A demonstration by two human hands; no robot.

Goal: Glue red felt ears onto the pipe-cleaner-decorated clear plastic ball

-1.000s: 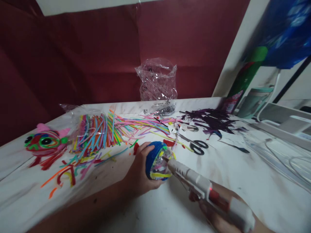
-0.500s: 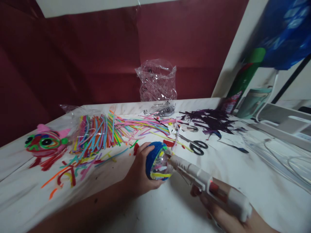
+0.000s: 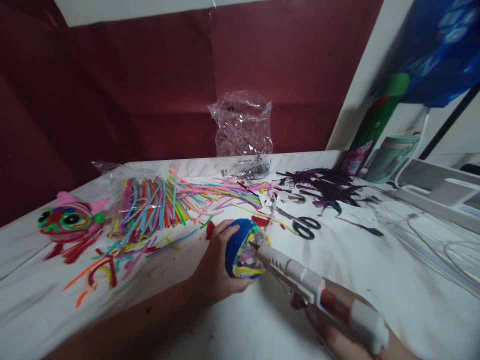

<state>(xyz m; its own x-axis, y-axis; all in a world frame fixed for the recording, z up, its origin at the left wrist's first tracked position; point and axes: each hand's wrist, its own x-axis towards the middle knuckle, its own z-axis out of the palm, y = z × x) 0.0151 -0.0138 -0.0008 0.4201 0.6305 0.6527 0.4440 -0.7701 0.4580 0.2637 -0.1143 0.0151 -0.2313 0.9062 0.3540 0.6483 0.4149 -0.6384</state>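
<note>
My left hand (image 3: pixel 217 267) is wrapped round a ball (image 3: pixel 240 247) whose left part is covered in blue fuzzy strips. Its right side shows clear, shiny plastic with bits of yellow and green. In my right hand (image 3: pixel 333 320) is a white glue gun (image 3: pixel 300 275) with a red-orange patch near its middle. The nozzle meets the clear side of the ball; whether it touches is hard to make out. Just beyond the ball lie black-handled scissors (image 3: pixel 305 225) and small red pieces (image 3: pixel 259 221).
Colourful pipe cleaners (image 3: pixel 150 205) spread over the left and middle of the table, some in a clear bag. A finished-looking fuzzy face figure (image 3: pixel 71 220) stands far left. Purple strands (image 3: pixel 326 185) lie at the back right. Cables (image 3: pixel 438 245) and a white tray (image 3: pixel 442 190) line the right side.
The glue gun's nozzle has shifted slightly left, further over the clear side of the ball. My left hand and the ball have hardly moved.
</note>
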